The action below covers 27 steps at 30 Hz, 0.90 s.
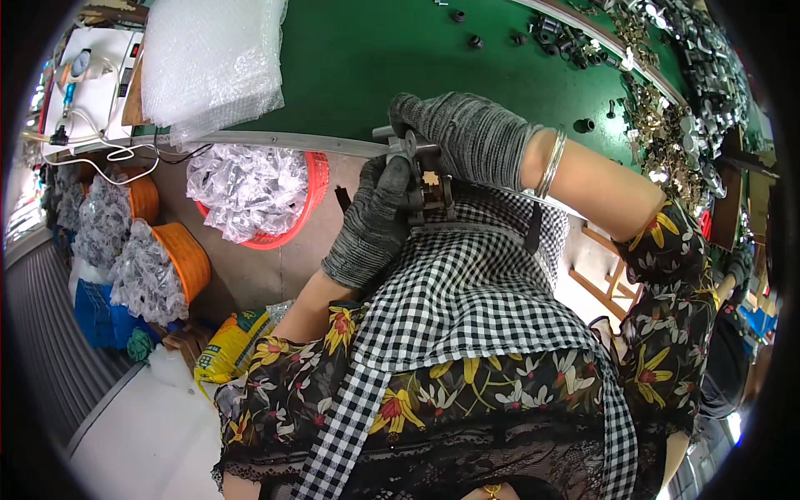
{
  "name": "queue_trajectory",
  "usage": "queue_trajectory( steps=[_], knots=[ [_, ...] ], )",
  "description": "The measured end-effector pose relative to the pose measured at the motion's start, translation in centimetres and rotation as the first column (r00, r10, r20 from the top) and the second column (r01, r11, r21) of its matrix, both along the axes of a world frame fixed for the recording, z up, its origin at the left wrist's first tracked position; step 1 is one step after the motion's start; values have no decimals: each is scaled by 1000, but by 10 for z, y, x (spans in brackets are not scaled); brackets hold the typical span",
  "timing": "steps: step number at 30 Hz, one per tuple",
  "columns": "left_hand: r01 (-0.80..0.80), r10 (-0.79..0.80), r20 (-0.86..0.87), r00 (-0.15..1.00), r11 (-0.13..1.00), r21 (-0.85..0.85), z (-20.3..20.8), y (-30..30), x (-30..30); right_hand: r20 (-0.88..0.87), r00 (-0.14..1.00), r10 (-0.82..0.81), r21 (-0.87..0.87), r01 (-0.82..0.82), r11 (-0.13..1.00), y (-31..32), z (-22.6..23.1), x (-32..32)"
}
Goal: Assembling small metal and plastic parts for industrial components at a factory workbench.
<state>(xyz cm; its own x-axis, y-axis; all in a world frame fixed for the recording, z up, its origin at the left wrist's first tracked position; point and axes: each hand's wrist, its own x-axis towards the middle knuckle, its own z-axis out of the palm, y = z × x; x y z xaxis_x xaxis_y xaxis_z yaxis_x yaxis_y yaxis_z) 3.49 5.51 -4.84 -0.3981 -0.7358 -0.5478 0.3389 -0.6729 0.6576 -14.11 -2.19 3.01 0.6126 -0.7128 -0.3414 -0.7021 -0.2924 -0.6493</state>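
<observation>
A dark grey metal assembly with a brass-coloured inner piece (432, 188) is held between my gloved hands, just off the green table's front edge and close to my checked apron. My left hand (371, 217), in a grey knit glove, closes on its left side, thumb pressed against the metal. From above, my right hand (471, 137), gloved the same way, bends over the top of the part with its fingers curled round it. The right fingertips are partly hidden behind the metal, and the exact kind of part cannot be made out.
The green table (350, 67) carries a stack of bubble wrap (212, 67), scattered black fittings (550, 37) and heaps of small metal parts (654, 125). Below the edge stand a red basket (317, 187) and orange baskets (193, 258) of bagged pieces. A white gauge unit (100, 75) sits left.
</observation>
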Motion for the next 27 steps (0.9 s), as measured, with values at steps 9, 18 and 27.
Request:
queue_trajectory(
  steps=[9, 18, 27],
  knots=[
    [130, -54, 337, 940, 970, -205, -16, 4, 3, 92, 995, -34, -104, 44, 994, 2, -17, -10],
    [253, -197, 277, 941, 949, -185, 7, -5, -13, 128, 992, 19, -233, 11, 972, 7, -23, 0],
    [-120, 106, 57, 993, 912, 393, 24, -15, -28, 114, 990, -81, -38, 86, 996, 9, -11, 4]
  ],
)
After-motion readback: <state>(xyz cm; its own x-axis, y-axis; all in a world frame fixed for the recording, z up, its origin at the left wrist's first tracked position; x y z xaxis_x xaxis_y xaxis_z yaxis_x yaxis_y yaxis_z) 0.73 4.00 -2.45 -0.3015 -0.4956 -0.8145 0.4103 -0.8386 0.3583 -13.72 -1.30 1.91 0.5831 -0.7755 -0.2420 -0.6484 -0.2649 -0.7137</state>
